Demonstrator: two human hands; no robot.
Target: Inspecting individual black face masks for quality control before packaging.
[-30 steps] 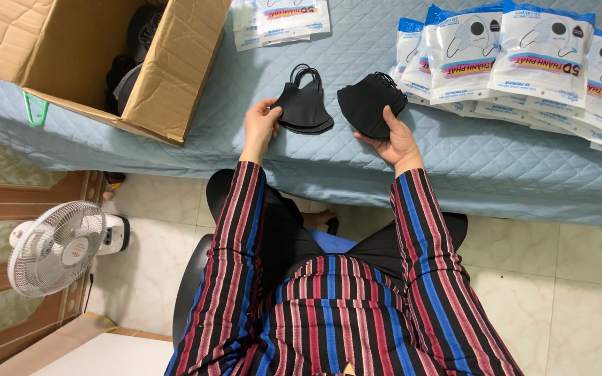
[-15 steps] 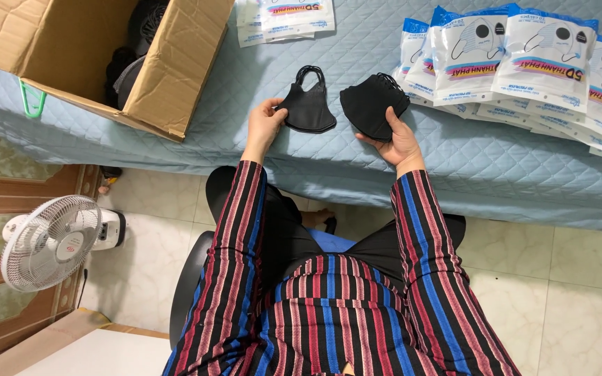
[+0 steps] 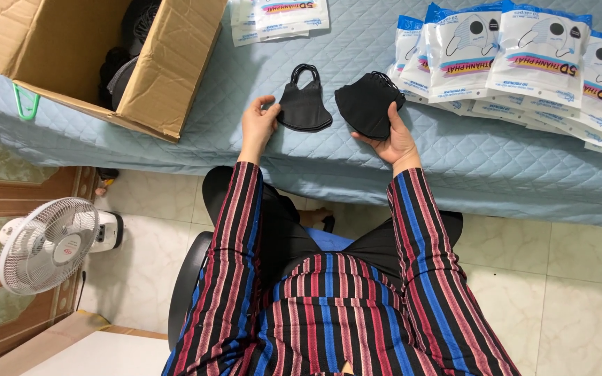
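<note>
Two black face masks are on the quilted blue table cover (image 3: 454,157). My left hand (image 3: 258,124) pinches the left edge of the left mask (image 3: 304,106), which lies flat with its ear loops pointing away from me. My right hand (image 3: 393,138) cups a small stack of black masks (image 3: 367,103) from below and lifts it slightly off the cover. My arms are in striped sleeves.
An open cardboard box (image 3: 161,76) with dark items inside sits at the left. Rows of white and blue mask packets (image 3: 517,56) lie at the right, more packets (image 3: 280,15) at the top. A white floor fan (image 3: 50,244) stands lower left.
The left mask has been set down flat on the cover. Both hands stay in nearly the same place.
</note>
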